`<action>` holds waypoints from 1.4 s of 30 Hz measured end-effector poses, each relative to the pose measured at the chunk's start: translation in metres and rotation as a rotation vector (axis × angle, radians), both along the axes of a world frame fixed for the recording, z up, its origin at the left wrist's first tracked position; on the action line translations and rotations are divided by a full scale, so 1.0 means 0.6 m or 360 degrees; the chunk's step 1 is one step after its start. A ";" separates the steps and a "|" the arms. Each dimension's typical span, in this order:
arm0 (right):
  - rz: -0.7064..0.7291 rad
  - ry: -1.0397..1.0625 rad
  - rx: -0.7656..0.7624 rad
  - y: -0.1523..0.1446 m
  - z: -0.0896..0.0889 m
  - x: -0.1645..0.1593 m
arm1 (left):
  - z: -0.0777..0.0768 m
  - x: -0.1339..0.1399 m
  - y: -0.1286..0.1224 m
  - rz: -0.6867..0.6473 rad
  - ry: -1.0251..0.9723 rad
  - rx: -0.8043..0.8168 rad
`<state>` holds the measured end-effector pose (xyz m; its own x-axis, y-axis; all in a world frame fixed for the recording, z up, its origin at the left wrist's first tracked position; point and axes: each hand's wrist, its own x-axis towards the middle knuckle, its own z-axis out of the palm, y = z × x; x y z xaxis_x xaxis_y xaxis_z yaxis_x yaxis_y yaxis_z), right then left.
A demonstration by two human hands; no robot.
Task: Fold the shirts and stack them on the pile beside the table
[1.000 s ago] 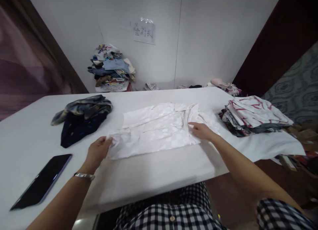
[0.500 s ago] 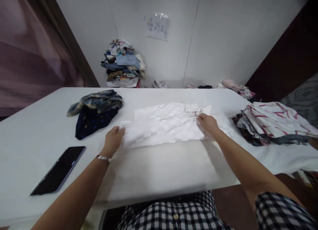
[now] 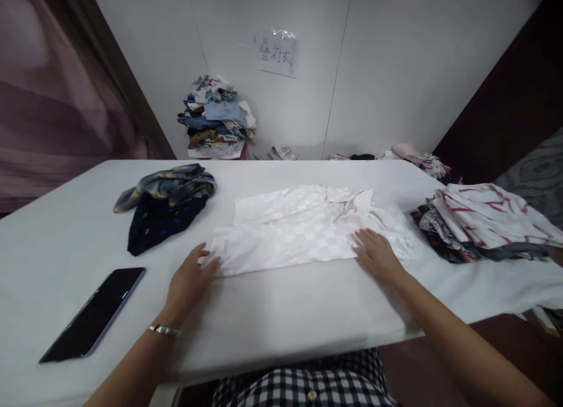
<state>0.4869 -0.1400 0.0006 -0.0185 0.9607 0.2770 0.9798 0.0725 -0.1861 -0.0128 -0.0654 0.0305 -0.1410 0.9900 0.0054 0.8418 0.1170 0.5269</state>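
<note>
A white shirt (image 3: 285,237) with a faint checked weave lies folded lengthwise across the table, its collar end rumpled at the right. My left hand (image 3: 193,278), with a silver bracelet at the wrist, is at the shirt's left hem, fingers parted and holding nothing. My right hand (image 3: 378,254) rests spread on the shirt's lower edge near the collar end, fingertips on the cloth.
On the white table (image 3: 272,325), a black phone (image 3: 94,313) lies at the left. Behind it are crumpled dark clothes (image 3: 167,202). Folded clothes (image 3: 488,216) are stacked at the right. A tall clothes pile (image 3: 217,119) stands beyond the far edge, under a paper sign (image 3: 278,54).
Both hands have let go of the shirt's cloth and opened. The near layer now lies flatter and closer to me. My right hand has moved down towards the shirt's near edge.
</note>
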 end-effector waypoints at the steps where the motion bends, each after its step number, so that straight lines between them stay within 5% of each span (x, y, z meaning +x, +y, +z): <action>1: -0.0043 -0.0064 -0.0057 -0.009 -0.005 0.004 | -0.003 0.002 -0.006 -0.0057 0.0092 0.0015; 12: -0.0204 -0.0001 -0.0378 -0.022 -0.003 0.021 | -0.005 0.006 -0.001 -0.0195 0.0458 0.0226; 16: -0.0256 0.0000 -0.0204 -0.036 -0.001 0.026 | -0.008 0.014 -0.006 -0.0305 0.0485 0.0514; 23: -0.0354 0.0046 0.0164 -0.063 -0.002 0.075 | -0.046 0.040 0.000 -0.0859 0.0427 0.0781; 31: -0.0619 0.0085 -0.0216 0.044 0.067 0.087 | -0.083 0.045 0.014 -0.0775 0.0643 0.0644; 36: -0.0645 0.0040 -0.0348 0.117 0.064 0.072 | -0.087 0.042 0.008 -0.0764 0.0601 0.0679; 42: -0.0809 0.0026 -0.0222 0.151 0.061 0.089 | -0.081 0.049 0.000 -0.0698 0.0614 0.0637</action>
